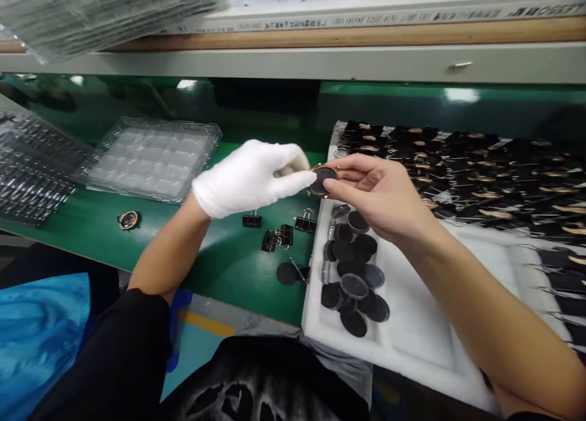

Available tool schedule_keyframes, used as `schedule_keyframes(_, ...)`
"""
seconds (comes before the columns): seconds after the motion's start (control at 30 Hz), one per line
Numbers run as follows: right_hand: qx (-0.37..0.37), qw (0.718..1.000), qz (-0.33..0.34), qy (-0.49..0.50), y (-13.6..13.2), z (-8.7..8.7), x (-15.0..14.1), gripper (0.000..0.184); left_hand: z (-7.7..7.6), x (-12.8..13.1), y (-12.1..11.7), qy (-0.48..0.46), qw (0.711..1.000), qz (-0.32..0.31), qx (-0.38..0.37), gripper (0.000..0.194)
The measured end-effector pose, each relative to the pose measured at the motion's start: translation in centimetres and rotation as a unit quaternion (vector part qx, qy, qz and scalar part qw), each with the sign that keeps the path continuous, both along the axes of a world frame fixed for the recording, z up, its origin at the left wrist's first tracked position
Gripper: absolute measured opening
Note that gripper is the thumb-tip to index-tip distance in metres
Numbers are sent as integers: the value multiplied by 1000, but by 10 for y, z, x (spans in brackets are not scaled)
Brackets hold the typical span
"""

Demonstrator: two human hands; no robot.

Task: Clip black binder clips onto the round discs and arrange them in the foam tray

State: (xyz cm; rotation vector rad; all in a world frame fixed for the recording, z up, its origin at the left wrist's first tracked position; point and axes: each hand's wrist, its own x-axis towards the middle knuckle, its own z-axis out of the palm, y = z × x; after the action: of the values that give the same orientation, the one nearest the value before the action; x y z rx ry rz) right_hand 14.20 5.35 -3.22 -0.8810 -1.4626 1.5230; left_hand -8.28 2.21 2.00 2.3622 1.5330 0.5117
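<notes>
Round black piece (324,182) pinched between gloved left hand (259,180) and bare right hand (378,192)

Green bench (247,290) runs across the view. Shelf (293,62) above and behind it, carrying a printed white strip (389,15) and see-through sheets (105,15) at upper left. White foam tray (412,323) sits at right, its far and right parts packed with rows of black clipped pieces (485,177) showing gold-coloured parts. Right forearm crosses above the tray and hides part of it and some of the rows. Stack of see-through trays (36,171) at far left; a see-through tray with compartments (151,158) just beside it. Left forearm and hand cover part of the bench between that tray and the foam tray.

Both grips narrow, holding the round black piece: left grip at its left edge, right grip at its right, thumb on the dark face. Piece has gold-coloured bits around the rim; it is held up near the foam tray's left edge. Just below it, black discs (352,250) lie heaped in the tray, overlapping, some tilted.

Smaller stuff on bench: black binder clips (305,223) below the left hand, a loose dark disc (287,273) nearer the front edge, gold-rimmed case (129,219) left of the left forearm, well apart from the clips.
</notes>
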Motion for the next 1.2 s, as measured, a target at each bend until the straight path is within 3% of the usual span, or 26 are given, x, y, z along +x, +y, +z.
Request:
schedule_keyframes(0.1,6,1000,-12,-16,1,0,2,29,7,-25,-3,161,976,31,-145,45)
schedule_keyframes(0.17,7,1000,-9,-13,2,1,4,28,-2,-40,-3,268,938,77,-208,54)
schedule_keyframes(0.23,4,1000,-2,-8,3,1,4,28,-19,-50,1,315,913,84,-246,62)
schedule_keyframes(0.3,0,1000,4,-4,4,0,4,28,-37,-52,8,303,919,61,-245,63)
schedule_keyframes(0.37,-12,1000,13,-8,5,-1,3,29,-49,-48,15,255,945,53,-200,59)
schedule_keyframes(0.47,-37,998,34,-22,6,-2,3,28,-49,-39,23,204,968,75,-124,55)
schedule_keyframes(0.57,-49,998,39,-28,6,-1,4,28,-42,-37,22,237,961,103,-95,61)
schedule_keyframes(0.67,-49,997,47,-19,7,1,5,26,-43,-44,15,279,941,93,-170,68)
schedule_keyframes(0.77,-55,996,62,-22,8,2,6,23,-51,-51,11,234,938,57,-250,63)
schedule_keyframes(0.9,-123,983,128,-53,5,3,7,26,-51,-37,14,65,985,105,-120,59)
schedule_keyframes(1.0,-165,970,177,-27,4,5,7,27,-40,-7,16,-55,995,87,-2,57)
schedule_keyframes(1.1,-136,975,172,21,5,5,9,31,-29,22,17,-131,986,61,83,55)
schedule_keyframes(1.2,-51,988,141,28,8,3,13,30,-25,33,21,-151,971,91,162,55)
